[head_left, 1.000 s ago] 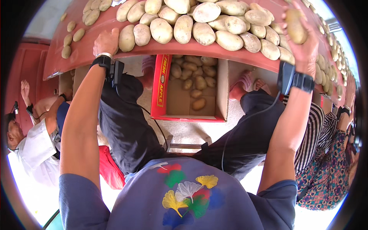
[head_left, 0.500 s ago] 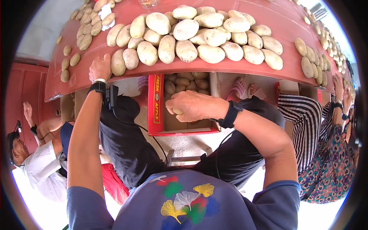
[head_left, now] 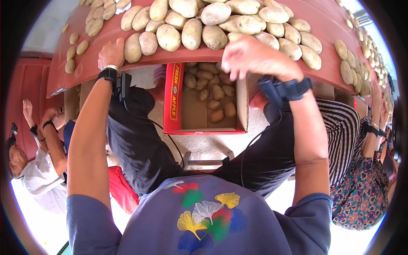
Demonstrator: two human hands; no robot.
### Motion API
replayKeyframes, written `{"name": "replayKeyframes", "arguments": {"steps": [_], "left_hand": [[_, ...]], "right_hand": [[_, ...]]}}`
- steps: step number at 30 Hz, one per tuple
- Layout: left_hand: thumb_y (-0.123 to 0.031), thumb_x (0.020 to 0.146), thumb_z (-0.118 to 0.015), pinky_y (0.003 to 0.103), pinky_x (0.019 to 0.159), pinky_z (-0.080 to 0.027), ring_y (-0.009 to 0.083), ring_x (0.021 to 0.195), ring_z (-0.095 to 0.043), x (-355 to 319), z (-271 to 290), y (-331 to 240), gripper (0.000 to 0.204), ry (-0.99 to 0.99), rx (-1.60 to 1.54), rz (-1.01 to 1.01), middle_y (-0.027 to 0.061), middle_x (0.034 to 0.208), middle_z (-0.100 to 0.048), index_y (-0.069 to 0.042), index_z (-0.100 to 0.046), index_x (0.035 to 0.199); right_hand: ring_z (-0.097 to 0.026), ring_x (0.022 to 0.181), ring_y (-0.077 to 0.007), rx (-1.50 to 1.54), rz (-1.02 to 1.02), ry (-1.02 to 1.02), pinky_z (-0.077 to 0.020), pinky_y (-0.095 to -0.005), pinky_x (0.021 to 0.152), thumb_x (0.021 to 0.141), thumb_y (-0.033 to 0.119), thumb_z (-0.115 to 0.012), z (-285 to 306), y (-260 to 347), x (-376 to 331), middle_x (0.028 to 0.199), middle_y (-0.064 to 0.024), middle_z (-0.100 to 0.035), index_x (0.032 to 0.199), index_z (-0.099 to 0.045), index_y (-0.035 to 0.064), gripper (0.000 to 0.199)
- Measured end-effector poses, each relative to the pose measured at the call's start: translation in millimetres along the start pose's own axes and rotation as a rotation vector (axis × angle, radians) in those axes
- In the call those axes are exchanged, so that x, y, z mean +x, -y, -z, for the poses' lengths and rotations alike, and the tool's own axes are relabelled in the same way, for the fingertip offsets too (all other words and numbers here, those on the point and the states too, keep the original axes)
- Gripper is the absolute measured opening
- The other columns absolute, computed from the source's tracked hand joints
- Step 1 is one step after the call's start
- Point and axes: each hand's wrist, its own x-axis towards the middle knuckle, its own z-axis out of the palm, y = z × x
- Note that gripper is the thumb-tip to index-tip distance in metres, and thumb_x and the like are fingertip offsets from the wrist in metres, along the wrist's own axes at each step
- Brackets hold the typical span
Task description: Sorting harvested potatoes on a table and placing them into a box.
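My left hand point(head_left: 111, 54) rests on the red table point(head_left: 97, 70) near its front edge, just left of the nearest potato point(head_left: 132, 48). Its fingers are curled, and whatever may be under them is hidden. My right hand point(head_left: 255, 57), slightly blurred, hovers over the table's front edge by the potato pile point(head_left: 192, 34). Its fingers are bent but apart, and no potato shows in them. Below the edge, between my knees, a red cardboard box point(head_left: 173, 93) holds several smaller potatoes point(head_left: 216, 91) towards its far end.
More potatoes point(head_left: 96, 26) lie at the table's far left, and another group point(head_left: 350, 70) sits to the right. A person in a white shirt point(head_left: 44, 178) works at my left. Someone in striped clothing point(head_left: 338, 131) sits at my right. A cable point(head_left: 172, 146) crosses my lap.
My right hand has moved from over the box up and right to the pile; the potato it held no longer shows in it. The left hand stays by the same potato.
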Motion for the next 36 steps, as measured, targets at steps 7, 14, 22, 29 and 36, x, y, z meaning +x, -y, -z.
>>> {"name": "replayKeyframes", "arguments": {"steps": [7,14,22,29,36], "left_hand": [[-0.052,0.081,-0.039,0.046,0.093,-0.042,0.0391,0.11,-0.054,-1,0,0,0.061,-0.005,0.02,-0.012,0.0219,0.117,-0.057,-0.005,-0.06,0.113],[-0.052,0.081,-0.039,0.046,0.093,-0.042,0.0393,0.11,-0.054,-3,3,-2,0.062,0.013,0.013,-0.004,0.022,0.117,-0.057,-0.005,-0.061,0.112],[-0.052,0.079,-0.04,0.045,0.093,-0.042,0.0389,0.11,-0.054,-3,3,-1,0.061,0.003,-0.007,-0.016,0.0229,0.117,-0.057,-0.004,-0.061,0.111],[-0.052,0.08,-0.04,0.046,0.093,-0.042,0.0387,0.11,-0.054,-6,6,-4,0.061,0.026,-0.017,0.004,0.0226,0.117,-0.057,-0.005,-0.061,0.112],[-0.051,0.079,-0.041,0.046,0.093,-0.042,0.0394,0.11,-0.054,-5,5,-2,0.06,0.013,-0.036,0.005,0.0231,0.116,-0.058,-0.006,-0.061,0.113]], "right_hand": [[-0.059,0.079,-0.0205,-0.15,0.502,-1.016,-0.0496,-0.0291,0.067,0.083,0.007,-0.058,55,14,-9,0.085,-0.0092,-0.061,0.098,-0.057,0.0039,0.015],[-0.054,0.098,-0.0325,-0.708,0.249,-1.087,-0.0458,-0.0384,0.082,0.077,0.006,-0.058,69,-4,-5,0.098,-0.0169,-0.057,0.104,-0.055,0.0012,0.028],[-0.053,0.099,-0.0337,-0.96,0.007,-0.942,-0.0441,-0.0404,0.084,0.075,0.006,-0.057,77,-7,-6,0.1,-0.0175,-0.058,0.104,-0.056,0.0013,0.029],[-0.053,0.101,-0.0347,-1.136,-0.087,-0.888,-0.0426,-0.042,0.086,0.074,0.007,-0.056,77,-4,-2,0.101,-0.0179,-0.059,0.104,-0.056,0.0013,0.031],[-0.057,0.093,-0.0293,-0.777,-0.083,-1.009,-0.046,-0.037,0.078,0.075,0.011,-0.062,64,25,-26,0.095,-0.0145,-0.06,0.103,-0.056,-0.0001,0.031]]}}
